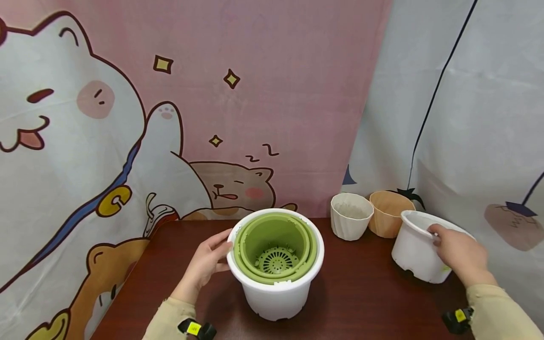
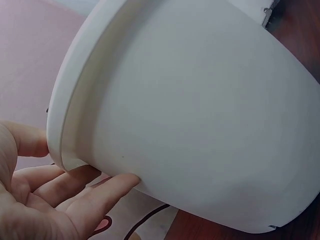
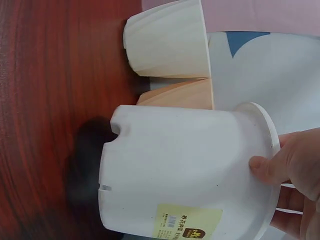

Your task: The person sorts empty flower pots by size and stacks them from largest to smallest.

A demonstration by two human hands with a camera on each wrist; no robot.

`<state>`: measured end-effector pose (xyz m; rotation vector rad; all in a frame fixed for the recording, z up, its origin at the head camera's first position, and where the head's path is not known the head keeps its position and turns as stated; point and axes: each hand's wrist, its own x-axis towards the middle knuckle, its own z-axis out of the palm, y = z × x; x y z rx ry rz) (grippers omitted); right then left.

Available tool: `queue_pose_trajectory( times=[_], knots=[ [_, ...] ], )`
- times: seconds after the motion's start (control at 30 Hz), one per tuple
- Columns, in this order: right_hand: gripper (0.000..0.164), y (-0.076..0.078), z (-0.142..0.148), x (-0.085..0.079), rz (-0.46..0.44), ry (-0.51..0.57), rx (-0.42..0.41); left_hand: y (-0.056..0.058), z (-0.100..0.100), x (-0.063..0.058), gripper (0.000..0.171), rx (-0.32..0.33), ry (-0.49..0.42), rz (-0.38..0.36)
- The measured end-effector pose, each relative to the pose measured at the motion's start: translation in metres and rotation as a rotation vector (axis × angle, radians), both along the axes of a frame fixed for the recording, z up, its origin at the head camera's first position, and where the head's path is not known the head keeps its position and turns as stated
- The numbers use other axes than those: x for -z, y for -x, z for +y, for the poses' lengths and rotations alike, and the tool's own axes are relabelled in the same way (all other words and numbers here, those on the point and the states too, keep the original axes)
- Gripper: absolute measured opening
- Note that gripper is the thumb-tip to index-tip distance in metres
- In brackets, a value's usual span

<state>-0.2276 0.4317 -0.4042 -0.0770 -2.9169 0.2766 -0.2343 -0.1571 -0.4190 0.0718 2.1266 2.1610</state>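
In the head view a white flowerpot (image 1: 276,300) stands mid-table, with green flowerpots (image 1: 276,231) nested inside it. My left hand (image 1: 205,264) holds its rim at the left side; the left wrist view shows the fingertips (image 2: 131,179) against the wall below the lip. On the right, my right hand (image 1: 461,252) grips the rim of a second white flowerpot (image 1: 418,252), which leans a little. The right wrist view shows the thumb (image 3: 265,167) on its outer wall and the other fingers at the inner side. A yellow label (image 3: 187,222) marks this pot.
Behind the right pot, a cream ribbed pot (image 1: 350,224) and a peach ribbed pot (image 1: 384,226) stand side by side at the table's back edge. A cartoon-printed cloth (image 1: 297,118) hangs behind the dark red wooden table (image 1: 352,293), and another hanging continues along the right.
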Motion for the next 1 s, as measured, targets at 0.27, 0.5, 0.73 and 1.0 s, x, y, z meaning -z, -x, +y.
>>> queue_pose_trajectory(
  times=[0.27, 0.5, 0.73, 1.0],
  knots=[
    [0.029, -0.004, -0.007, -0.009, 0.013, 0.019, -0.006, 0.0, 0.0, -0.001, 0.045, -0.006, 0.007, -0.002],
    [0.03, -0.005, -0.014, -0.012, 0.078, 0.02, -0.026, 0.001, -0.001, -0.001, 0.045, 0.004, 0.014, 0.004],
    [0.028, -0.008, -0.022, -0.019, 0.123, 0.038, -0.054, 0.002, -0.001, 0.0, 0.045, 0.01, 0.011, 0.003],
    [0.029, -0.012, -0.035, -0.031, 0.191, 0.074, -0.105, 0.002, -0.001, 0.001, 0.045, 0.009, 0.001, 0.005]
  ],
)
